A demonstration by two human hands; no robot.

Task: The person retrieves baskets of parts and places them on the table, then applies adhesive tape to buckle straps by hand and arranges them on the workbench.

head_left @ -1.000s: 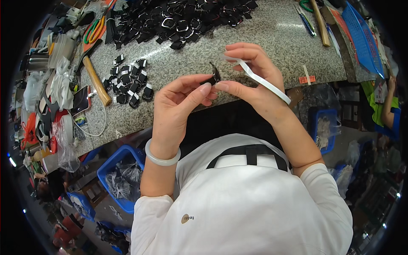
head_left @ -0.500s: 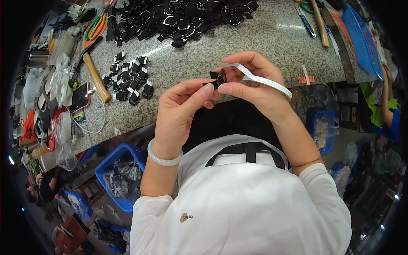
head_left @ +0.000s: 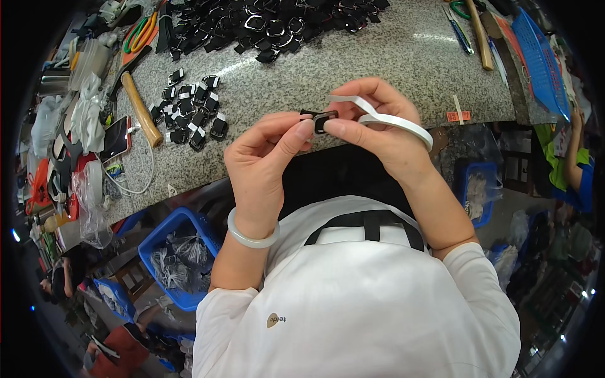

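Note:
Between my two hands, just over the table's near edge, is a small black strap piece with a metal buckle (head_left: 321, 121). My left hand (head_left: 268, 148) pinches its left end between thumb and fingers. On the other side, my right hand (head_left: 378, 123) grips the right end with thumb and fingertips. A roll of white tape (head_left: 403, 125) hangs around fingers of my right hand, its loose end sticking out toward the buckle. Left of my hands lies a small group of buckled black straps (head_left: 192, 112), several with white tape wrapped on them.
A big heap of black buckled straps (head_left: 271, 28) covers the table's far side. At left are a wooden-handled hammer (head_left: 141, 110), a phone (head_left: 116, 137) and orange-handled scissors (head_left: 146, 33). Blue baskets (head_left: 146, 249) stand below. Another person's arm (head_left: 575, 151) shows at far right.
The strap piece has turned in my fingers, so its metal buckle now faces up more plainly. My left hand has shifted slightly left.

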